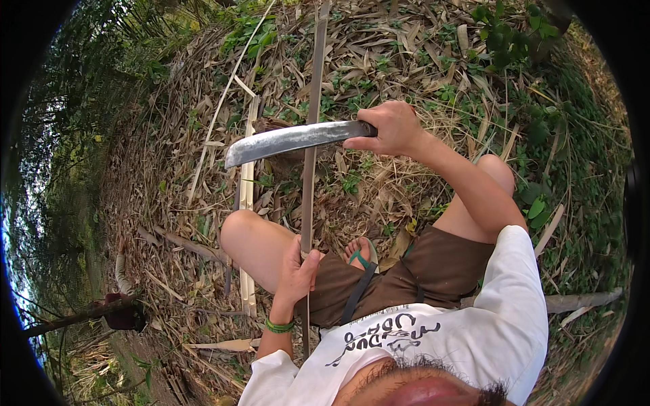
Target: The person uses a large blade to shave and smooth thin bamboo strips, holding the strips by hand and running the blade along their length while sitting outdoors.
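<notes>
A long, narrow brown strip (315, 81), apparently split bamboo, runs from the top of the view down past my left side. My left hand (296, 276) is closed around it beside my bent left knee, thumb along the strip. In my right hand (393, 128) is the handle end of a machete (291, 143), gripped in a fist out in front of me. Its broad, slightly curved metal blade points left and crosses over the strip; whether the two touch, I cannot tell. Most of the machete's handle is hidden by my fingers.
Pale split bamboo lengths (248, 189) and a thin pale strip (223, 105) lie on the leaf-littered ground to the left. My sandalled foot (361, 253) is between my knees. A pole (582, 300) lies at right, leafy plants (514, 40) grow far right, and a branch (81, 315) juts at left.
</notes>
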Action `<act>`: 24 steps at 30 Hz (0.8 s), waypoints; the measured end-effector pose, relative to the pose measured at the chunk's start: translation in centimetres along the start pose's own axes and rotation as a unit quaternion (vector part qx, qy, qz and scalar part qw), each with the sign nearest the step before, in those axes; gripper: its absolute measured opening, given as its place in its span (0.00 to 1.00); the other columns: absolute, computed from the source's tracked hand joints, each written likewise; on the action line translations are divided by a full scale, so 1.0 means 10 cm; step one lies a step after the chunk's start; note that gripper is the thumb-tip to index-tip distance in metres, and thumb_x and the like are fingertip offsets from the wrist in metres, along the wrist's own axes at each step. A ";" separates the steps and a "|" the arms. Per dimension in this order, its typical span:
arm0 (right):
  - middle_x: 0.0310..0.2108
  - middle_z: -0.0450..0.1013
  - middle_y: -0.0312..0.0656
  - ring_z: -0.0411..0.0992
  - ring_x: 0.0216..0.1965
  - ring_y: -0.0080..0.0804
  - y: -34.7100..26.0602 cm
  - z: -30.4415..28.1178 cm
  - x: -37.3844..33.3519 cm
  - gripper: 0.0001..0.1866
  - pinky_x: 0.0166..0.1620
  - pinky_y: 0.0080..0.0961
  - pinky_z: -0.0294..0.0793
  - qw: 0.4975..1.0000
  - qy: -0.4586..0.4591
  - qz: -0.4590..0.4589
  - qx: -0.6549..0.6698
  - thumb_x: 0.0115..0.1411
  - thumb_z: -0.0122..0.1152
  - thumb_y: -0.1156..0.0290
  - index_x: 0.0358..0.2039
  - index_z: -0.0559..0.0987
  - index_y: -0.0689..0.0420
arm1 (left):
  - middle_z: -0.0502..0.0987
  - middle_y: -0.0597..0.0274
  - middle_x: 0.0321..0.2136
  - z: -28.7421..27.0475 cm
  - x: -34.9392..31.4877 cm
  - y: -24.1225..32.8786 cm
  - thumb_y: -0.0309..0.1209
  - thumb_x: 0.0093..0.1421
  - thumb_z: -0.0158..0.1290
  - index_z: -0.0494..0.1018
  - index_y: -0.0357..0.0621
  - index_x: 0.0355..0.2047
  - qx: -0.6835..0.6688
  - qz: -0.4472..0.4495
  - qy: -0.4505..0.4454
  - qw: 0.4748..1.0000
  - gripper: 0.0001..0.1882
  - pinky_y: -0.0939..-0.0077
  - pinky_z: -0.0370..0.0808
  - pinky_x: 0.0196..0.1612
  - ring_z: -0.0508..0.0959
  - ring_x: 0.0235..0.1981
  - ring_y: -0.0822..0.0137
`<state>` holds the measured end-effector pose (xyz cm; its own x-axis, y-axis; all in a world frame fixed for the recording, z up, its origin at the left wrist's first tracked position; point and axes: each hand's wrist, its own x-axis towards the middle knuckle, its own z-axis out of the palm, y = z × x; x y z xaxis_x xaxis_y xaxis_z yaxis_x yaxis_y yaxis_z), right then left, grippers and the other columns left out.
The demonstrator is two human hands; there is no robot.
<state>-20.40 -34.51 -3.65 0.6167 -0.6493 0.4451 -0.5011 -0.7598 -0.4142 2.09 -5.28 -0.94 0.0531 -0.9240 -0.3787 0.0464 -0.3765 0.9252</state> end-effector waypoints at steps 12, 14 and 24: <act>0.09 0.64 0.44 0.67 0.13 0.45 0.66 -0.23 0.20 0.44 0.22 0.39 0.68 0.992 0.086 0.079 0.038 0.60 0.46 0.25 0.15 0.74 0.59 | 0.68 0.75 0.17 0.17 -0.40 0.14 0.22 0.61 0.55 0.67 0.43 0.42 0.076 -0.081 0.035 0.993 0.10 0.84 0.62 0.14 0.65 0.12 0.83; 0.09 0.64 0.45 0.67 0.13 0.45 1.04 -0.41 0.21 0.44 0.22 0.40 0.67 0.982 0.095 0.163 0.027 0.60 0.45 0.24 0.15 0.75 0.58 | 0.68 0.75 0.18 0.16 -0.50 0.00 0.21 0.60 0.55 0.68 0.42 0.41 0.088 -0.094 0.005 0.992 0.10 0.83 0.62 0.15 0.66 0.12 0.83; 0.11 0.67 0.46 0.71 0.16 0.48 0.59 -0.14 0.03 0.40 0.24 0.44 0.71 0.998 -0.054 0.027 -0.035 0.60 0.48 0.27 0.18 0.76 0.57 | 0.68 0.73 0.19 0.25 -0.34 0.06 0.21 0.60 0.54 0.67 0.42 0.45 0.112 -0.095 0.011 0.989 0.14 0.82 0.66 0.14 0.67 0.12 0.81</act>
<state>-24.06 -39.23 -4.85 0.6471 -0.6853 0.3341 -0.5741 -0.7264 -0.3778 -0.51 -2.55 0.99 0.0860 -0.8341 -0.5449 -0.1647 -0.5513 0.8179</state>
